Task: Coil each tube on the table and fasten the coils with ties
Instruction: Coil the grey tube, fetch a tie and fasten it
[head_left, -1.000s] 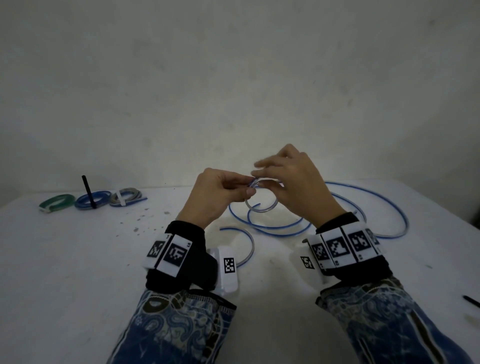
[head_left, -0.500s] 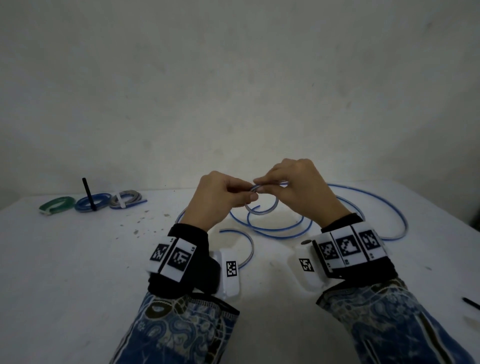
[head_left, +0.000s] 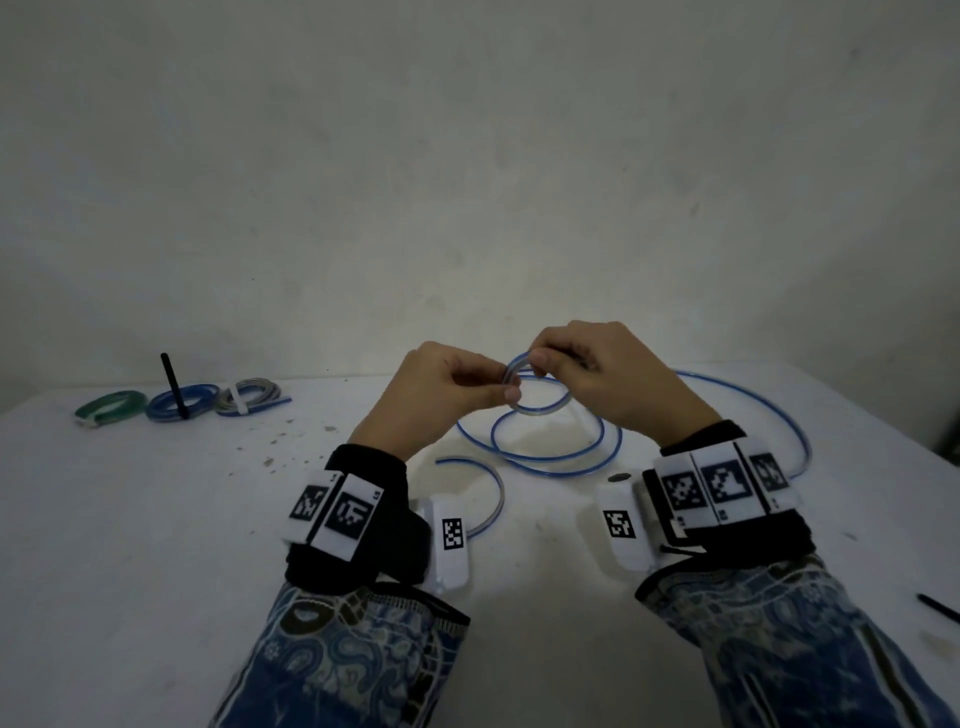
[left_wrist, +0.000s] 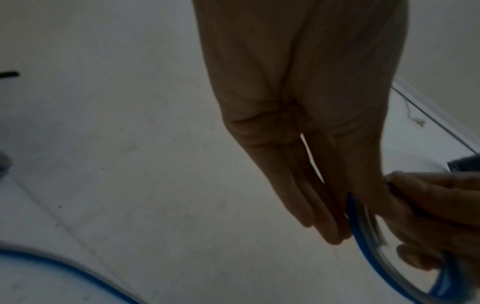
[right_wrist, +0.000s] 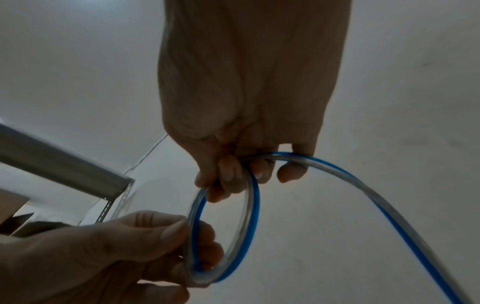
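Observation:
A clear tube with a blue stripe lies in loose loops (head_left: 545, 454) on the white table (head_left: 156, 545). Its near part is wound into a small coil (head_left: 543, 405) held above the table between both hands. My left hand (head_left: 506, 389) pinches the coil's left side between thumb and fingers. The right hand (head_left: 540, 359) grips the top of the coil with curled fingers. In the right wrist view the coil (right_wrist: 226, 222) shows a few turns, and the loose tube (right_wrist: 363, 185) trails off right. In the left wrist view the coil (left_wrist: 363, 236) sits against my left fingertips (left_wrist: 327, 222).
Three tied coils, green (head_left: 110, 410), blue (head_left: 182, 404) and grey (head_left: 249, 397), lie at the far left, with a black tie (head_left: 172, 384) standing up from the blue one. A short curved tube piece (head_left: 488, 499) lies by my left wrist. Another black tie (head_left: 937, 608) lies at the right edge.
The right hand's fingers have curled down over the top of the coil. The coil has grown a little, and the loose loops on the table have shifted.

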